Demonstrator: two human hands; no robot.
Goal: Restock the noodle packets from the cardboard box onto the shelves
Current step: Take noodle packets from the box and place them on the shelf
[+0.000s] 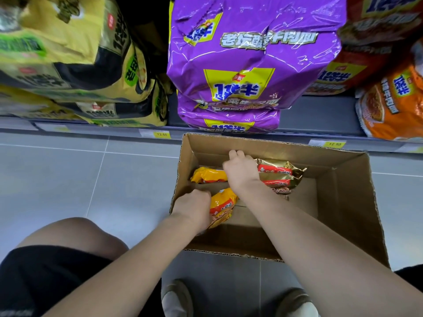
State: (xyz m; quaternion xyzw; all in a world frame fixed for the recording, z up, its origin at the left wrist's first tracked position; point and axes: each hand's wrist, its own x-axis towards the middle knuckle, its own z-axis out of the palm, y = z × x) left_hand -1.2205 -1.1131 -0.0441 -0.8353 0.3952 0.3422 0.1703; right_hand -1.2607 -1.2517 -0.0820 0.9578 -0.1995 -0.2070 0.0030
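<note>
Left grip (194,209) clasps near yellow packet (223,205) in cardboard box (343,213); right grip (240,172) over gold packet (280,173), grasp unclear.

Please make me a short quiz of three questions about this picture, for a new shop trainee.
1. True or false: the box stands on a shelf.
2. Which packet does the left hand hold? A) purple B) yellow C) orange
3. Fill in: the price tag reads ____.

Key
1. False: it stands on the floor.
2. B, the yellow packet.
3. 12.50
</note>
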